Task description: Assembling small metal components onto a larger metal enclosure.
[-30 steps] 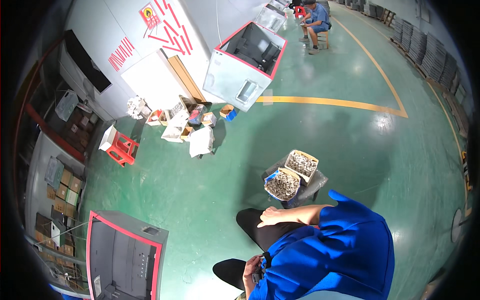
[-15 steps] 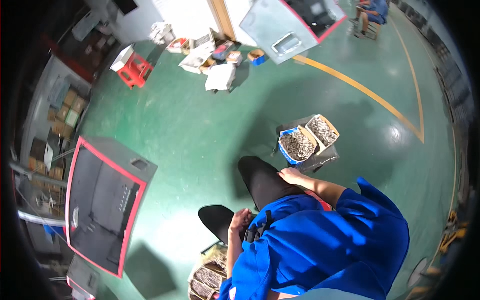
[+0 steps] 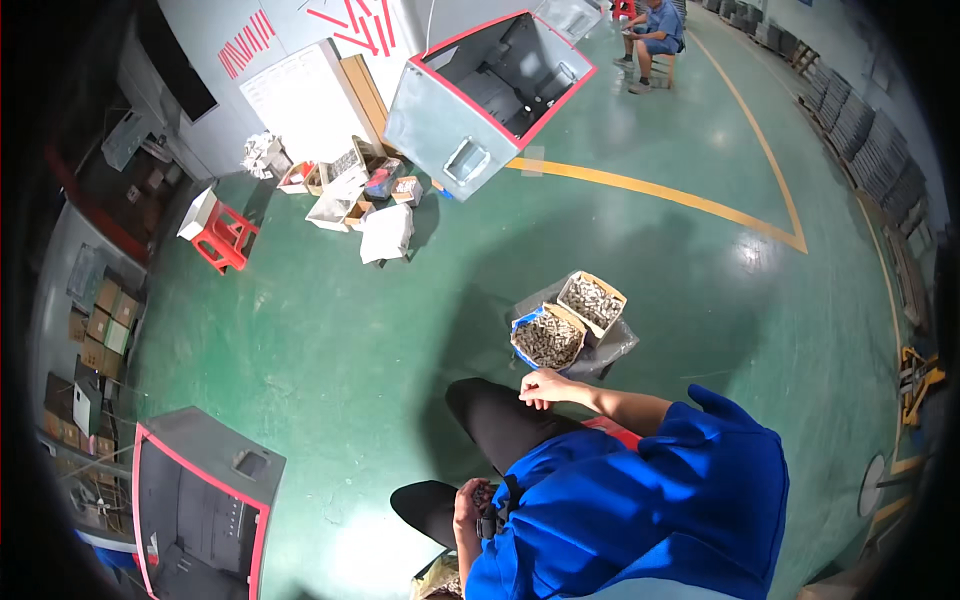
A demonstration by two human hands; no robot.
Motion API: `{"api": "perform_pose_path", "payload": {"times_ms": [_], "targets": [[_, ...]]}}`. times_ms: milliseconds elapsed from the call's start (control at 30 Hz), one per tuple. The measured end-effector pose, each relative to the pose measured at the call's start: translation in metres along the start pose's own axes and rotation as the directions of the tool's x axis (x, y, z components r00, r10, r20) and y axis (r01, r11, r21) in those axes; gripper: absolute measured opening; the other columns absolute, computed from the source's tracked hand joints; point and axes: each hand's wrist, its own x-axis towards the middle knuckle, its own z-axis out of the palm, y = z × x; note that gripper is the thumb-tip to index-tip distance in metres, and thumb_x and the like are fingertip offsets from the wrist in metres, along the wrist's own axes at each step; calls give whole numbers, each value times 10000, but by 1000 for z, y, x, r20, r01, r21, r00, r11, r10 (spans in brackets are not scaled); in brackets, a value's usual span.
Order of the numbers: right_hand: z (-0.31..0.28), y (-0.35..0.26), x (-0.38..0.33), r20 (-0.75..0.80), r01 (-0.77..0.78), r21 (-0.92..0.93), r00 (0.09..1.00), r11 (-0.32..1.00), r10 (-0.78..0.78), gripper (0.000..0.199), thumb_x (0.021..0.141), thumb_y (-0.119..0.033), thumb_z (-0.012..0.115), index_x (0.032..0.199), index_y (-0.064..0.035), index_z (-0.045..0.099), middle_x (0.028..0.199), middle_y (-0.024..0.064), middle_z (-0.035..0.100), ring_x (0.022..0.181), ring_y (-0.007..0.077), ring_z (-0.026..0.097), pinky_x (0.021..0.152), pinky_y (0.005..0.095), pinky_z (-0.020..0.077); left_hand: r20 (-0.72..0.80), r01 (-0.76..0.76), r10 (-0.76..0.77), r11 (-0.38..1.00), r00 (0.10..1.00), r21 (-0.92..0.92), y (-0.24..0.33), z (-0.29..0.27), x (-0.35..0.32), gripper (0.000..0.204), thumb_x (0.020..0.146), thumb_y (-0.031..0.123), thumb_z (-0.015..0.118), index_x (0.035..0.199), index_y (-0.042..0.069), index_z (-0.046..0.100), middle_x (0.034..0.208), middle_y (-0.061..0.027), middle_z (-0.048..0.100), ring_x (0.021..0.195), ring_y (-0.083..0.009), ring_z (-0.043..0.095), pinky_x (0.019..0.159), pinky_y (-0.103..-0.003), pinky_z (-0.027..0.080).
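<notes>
— Green workshop floor [image 3: 330, 330], painted and glossy, with a yellow line [image 3: 680, 200] across it. What are the hands doing?

— The left hand [image 3: 468, 502] sits low in the lap, fingers cupped around a clutch of small parts [image 3: 483, 492], close against the blue shirt [image 3: 640, 500].

— And the other?

— The right hand [image 3: 545, 387] is stretched forward over the black trouser leg [image 3: 490, 415], with its fingers curled in. I cannot tell whether it holds anything.

— What is nearest to it?

— A blue-rimmed box [image 3: 546, 338] heaped with the same small pieces, just beyond the fingertips. A brown carton [image 3: 591, 300], also full, touches that box on its far side. Both stand on a grey sheet [image 3: 615, 350] spread on the floor.

— Further out?

— To the left, near the feet, stands a grey cabinet [image 3: 200, 500] with red edging. A second grey housing [image 3: 490, 100] with a red rim stands well apart at the top, tilted. Beside it lies a scatter of cartons [image 3: 370, 210] and white wrapping. A red stool [image 3: 225, 235] stands to the left of those.

— Anyone else about?

— Another person [image 3: 655, 30] in blue sits on a stool at the far end, well away.
</notes>
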Motion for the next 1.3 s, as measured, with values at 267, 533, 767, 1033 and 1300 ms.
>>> {"api": "perform_pose_path", "payload": {"times_ms": [267, 533, 767, 1033, 1300], "targets": [[-63, 3, 24, -455, -30, -696, 791, 718, -408, 204, 739, -197, 626, 862, -35, 615, 698, 130, 633, 662, 335, 624, 603, 427, 494, -10, 15, -13, 981, 1000, 193, 16, 6, -8, 183, 821, 105, 489, 905, -17, 596, 806, -77, 614, 715, -169, 589, 661, -276, 465], [-68, 27, 24, -451, -291, -752, 882, 591, -139, 387, 751, -274, 656, 1063, -68, 559, 1191, 180, 510, 1084, 346, 516, 872, 461, 457, -29, 171, -182, 959, 983, -227, 4, 8, 5, 229, 879, 218, 526, 860, -4, 578, 686, -49, 539, 509, -98, 466, 392, -197, 310], [-69, 36, 41, -522, -329, -702, 841, 631, -143, 263, 757, -295, 634, 875, -60, 608, 962, 169, 610, 874, 330, 609, 739, 446, 493, -48, 140, -151, 973, 987, -181, -4, 3, 6, 211, 888, 220, 518, 858, 19, 576, 700, -45, 540, 527, -104, 476, 397, -200, 318], [-72, 43, 37, -538, -264, -677, 815, 687, -217, 195, 765, -232, 663, 815, -59, 587, 863, 150, 618, 842, 328, 603, 709, 437, 466, -53, 207, -221, 959, 974, -195, 2, 2, 8, 204, 889, 232, 526, 854, 38, 580, 694, -21, 538, 542, -92, 480, 412, -197, 332], [-66, 32, 38, -603, -317, -646, 769, 694, -210, 226, 799, -285, 644, 793, -66, 587, 762, 140, 629, 766, 323, 614, 666, 434, 468, -33, 245, -269, 916, 963, -318, -6, -2, 10, 217, 888, 247, 535, 845, 40, 583, 673, -19, 529, 525, -90, 483, 405, -201, 340]]}}
